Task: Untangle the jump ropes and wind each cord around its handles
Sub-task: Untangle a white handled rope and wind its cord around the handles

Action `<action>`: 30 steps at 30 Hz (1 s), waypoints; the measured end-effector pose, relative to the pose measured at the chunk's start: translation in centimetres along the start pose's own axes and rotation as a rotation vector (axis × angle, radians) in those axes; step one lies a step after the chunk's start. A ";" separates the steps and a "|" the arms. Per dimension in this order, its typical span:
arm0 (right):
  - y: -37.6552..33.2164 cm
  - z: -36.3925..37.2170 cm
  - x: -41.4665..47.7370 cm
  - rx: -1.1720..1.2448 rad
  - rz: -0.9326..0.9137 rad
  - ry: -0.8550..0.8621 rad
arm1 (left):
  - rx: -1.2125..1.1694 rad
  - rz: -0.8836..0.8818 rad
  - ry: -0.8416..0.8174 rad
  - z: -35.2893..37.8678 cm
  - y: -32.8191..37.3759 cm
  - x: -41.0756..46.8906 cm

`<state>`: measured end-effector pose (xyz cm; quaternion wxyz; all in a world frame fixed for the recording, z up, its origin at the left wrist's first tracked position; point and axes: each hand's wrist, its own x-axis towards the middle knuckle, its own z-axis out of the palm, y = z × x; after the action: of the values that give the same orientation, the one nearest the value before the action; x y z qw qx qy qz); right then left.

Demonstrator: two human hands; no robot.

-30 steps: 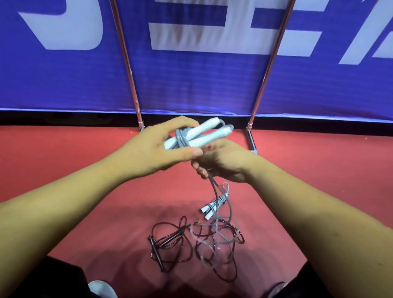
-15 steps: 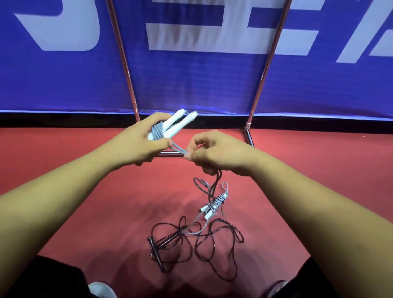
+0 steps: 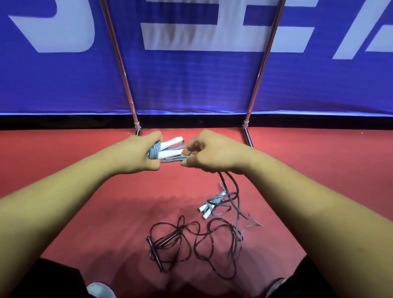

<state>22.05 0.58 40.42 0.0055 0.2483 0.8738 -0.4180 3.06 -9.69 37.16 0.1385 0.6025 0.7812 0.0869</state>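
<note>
Fingers of left hand wrapped around two white handles, right hand pinching grey cord, three ropes total.

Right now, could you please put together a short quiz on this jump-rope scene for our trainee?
1. True or false: the left hand grips the white handles with grey cord wound around them.
2. What does the right hand pinch?
A. a black handle
B. the grey cord
C. nothing
3. What colour is the loose, unwound rope on the red floor?

Key: 1 true; 2 B; 3 black.
</note>
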 end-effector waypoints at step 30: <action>3.9 1.8 1.9 0.628 0.016 -0.053 | -0.813 0.070 0.153 -3.2 3.2 -1.9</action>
<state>21.73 2.09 35.98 -0.0453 0.2337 0.6994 -0.6739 5.43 -10.60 41.40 0.3037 0.5167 0.6704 0.4374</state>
